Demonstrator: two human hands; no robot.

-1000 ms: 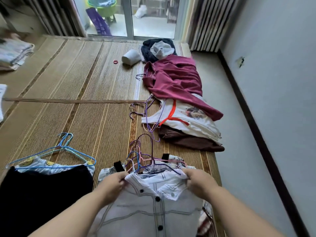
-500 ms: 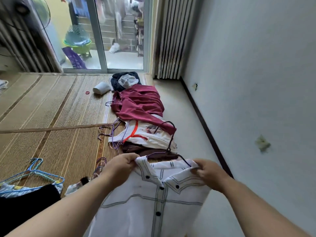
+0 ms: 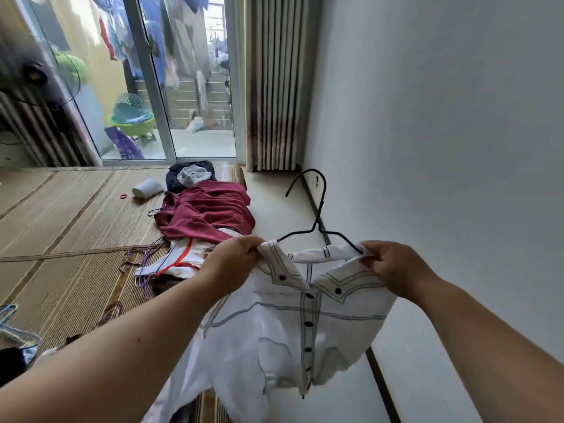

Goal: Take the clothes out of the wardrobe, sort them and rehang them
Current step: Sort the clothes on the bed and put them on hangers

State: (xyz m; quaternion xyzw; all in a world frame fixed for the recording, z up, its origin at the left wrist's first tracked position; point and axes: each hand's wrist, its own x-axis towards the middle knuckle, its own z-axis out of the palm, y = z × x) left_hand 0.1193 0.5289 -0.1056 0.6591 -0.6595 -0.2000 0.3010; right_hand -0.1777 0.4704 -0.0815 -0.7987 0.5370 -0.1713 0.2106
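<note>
The white shirt [image 3: 290, 331] on its black hanger [image 3: 316, 224] has risen since half a second ago and now hangs in the air, right of the maroon garment [image 3: 207, 215]. The left hand [image 3: 235, 265] and right hand [image 3: 393, 268] pinch its collar ends, fingers [image 3: 370, 257] clenched on cloth, and the shirt hangs beneath them.

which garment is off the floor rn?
The white button-front shirt with dark stitching, on the black wire hanger, gripped by left hand and right hand. The maroon garment and red-striped white one lie on the woven mat.
</note>
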